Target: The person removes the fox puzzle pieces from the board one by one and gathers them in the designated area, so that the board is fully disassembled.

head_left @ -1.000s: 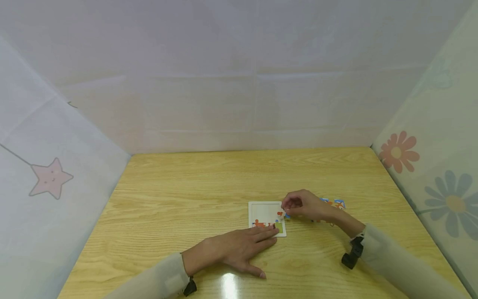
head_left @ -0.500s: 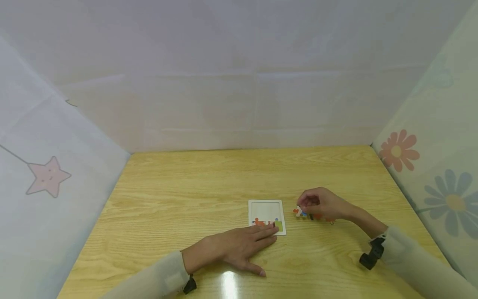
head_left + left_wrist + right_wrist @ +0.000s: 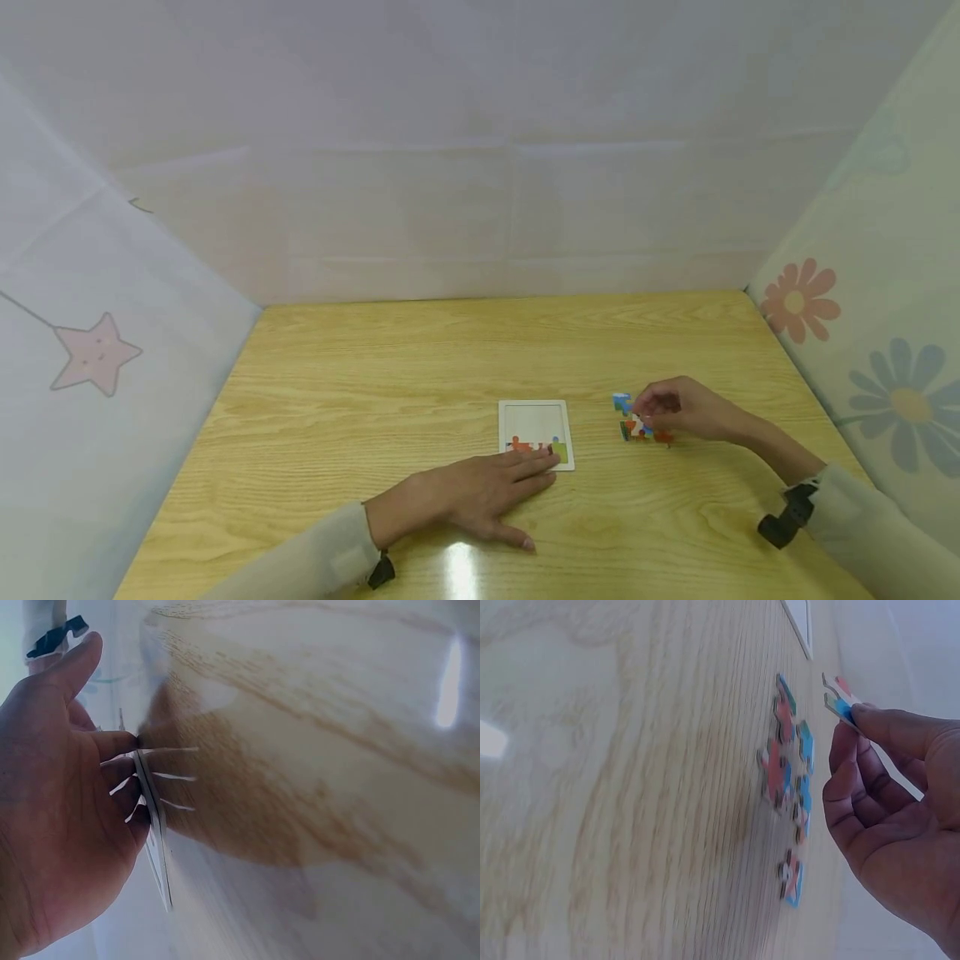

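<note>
A white puzzle frame (image 3: 534,421) lies on the table, its lower rows filled with red and green pieces and the upper part bare. My left hand (image 3: 495,498) rests flat with straight fingers across the frame's lower edge; in the left wrist view the fingertips touch the frame's rim (image 3: 159,851). To the right, my right hand (image 3: 686,408) pinches a jigsaw puzzle piece (image 3: 840,697) with white, blue and red print between thumb and fingers. It is held above several loose puzzle pieces (image 3: 775,772) on the table, partly hidden by the hand in the head view.
The wooden table (image 3: 360,375) is bounded by a white cloth at the back (image 3: 397,208) and patterned cloths at both sides. A bright reflection shines near the front edge. Black wrist straps (image 3: 787,517) sit at the sleeves.
My right hand has moved right from the frame to above the loose pieces, carrying the puzzle piece. The left hand stays on the frame.
</note>
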Motion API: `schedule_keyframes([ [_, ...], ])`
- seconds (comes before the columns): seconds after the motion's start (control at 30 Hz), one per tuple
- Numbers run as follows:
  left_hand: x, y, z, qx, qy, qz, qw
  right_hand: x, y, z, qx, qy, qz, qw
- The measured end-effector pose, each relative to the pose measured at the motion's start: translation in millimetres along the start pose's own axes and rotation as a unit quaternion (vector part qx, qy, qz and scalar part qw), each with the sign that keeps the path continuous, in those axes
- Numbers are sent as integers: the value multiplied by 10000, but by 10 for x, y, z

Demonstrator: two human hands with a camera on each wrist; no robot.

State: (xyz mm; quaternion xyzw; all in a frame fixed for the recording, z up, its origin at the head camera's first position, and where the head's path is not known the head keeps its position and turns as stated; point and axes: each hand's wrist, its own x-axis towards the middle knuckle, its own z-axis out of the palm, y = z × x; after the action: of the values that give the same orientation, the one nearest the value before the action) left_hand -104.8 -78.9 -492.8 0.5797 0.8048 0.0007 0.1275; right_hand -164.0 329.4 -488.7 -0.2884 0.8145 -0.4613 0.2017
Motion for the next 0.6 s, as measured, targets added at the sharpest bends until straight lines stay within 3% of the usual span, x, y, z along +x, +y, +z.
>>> schedule_keyframes([
  [0.6,0,15,-4,84,44,19,10000,-403,123,-263,-203,136,-34,9997],
])
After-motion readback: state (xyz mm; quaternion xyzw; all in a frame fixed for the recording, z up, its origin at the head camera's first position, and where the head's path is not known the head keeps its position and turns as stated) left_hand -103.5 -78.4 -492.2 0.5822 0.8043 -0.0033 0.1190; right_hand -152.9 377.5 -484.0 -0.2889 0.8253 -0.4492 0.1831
